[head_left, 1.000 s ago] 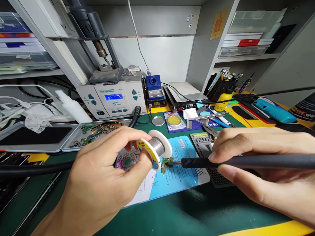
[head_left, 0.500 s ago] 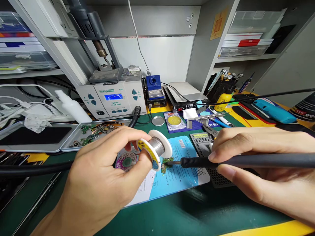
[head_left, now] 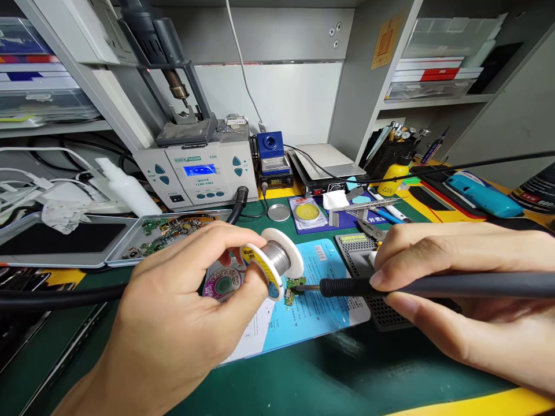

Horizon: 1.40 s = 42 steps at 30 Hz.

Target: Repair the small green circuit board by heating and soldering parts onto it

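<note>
Thumb and fingers of my left hand (head_left: 191, 306) are closed on a spool of solder wire (head_left: 277, 257) with white flanges and a yellow-blue label. From the right, my right hand (head_left: 459, 289) pinches the dark handle of a soldering iron (head_left: 355, 286), held almost level. The iron's metal tip is over or against a small green circuit board (head_left: 295, 292); contact is unclear. That board lies on a blue and white printed sheet (head_left: 316, 318), just right of the spool. A round purple-labelled reel (head_left: 223, 284) is partly hidden behind my left hand.
A hot-air station (head_left: 199, 173) stands at the back left, with its hose (head_left: 239, 205) nearby. A tray of circuit boards (head_left: 160, 237) is behind my left hand. Flux tin (head_left: 307, 212), calipers (head_left: 368, 205) and a perforated grey plate (head_left: 347, 254) lie beyond the sheet.
The soldering iron and my right hand have shifted very slightly to the right. My left hand and the spool stay almost still.
</note>
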{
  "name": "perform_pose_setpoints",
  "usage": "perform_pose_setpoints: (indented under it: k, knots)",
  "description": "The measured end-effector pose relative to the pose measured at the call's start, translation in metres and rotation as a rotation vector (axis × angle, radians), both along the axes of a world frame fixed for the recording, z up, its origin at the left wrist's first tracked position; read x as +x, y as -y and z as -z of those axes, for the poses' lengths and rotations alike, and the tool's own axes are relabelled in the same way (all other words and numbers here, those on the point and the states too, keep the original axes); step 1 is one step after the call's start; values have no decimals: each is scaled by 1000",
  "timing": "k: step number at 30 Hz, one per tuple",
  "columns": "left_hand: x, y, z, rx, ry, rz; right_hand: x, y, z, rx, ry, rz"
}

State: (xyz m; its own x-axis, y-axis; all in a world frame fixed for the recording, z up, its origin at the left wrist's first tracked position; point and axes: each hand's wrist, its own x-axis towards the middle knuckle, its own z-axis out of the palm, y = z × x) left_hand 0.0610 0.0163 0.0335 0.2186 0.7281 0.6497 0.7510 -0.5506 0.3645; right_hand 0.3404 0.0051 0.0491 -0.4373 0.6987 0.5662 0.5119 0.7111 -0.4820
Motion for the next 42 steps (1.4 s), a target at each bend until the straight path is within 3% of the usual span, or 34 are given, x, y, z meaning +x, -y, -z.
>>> perform_pose_setpoints:
  k: [25,42]
  knots:
    - [0,-1,-3,-3,6,-6,2,-2,-2,-35,3,-7]
    - [1,-2,-1,-7,10,-13,1,-2,-2,-30,-31,62]
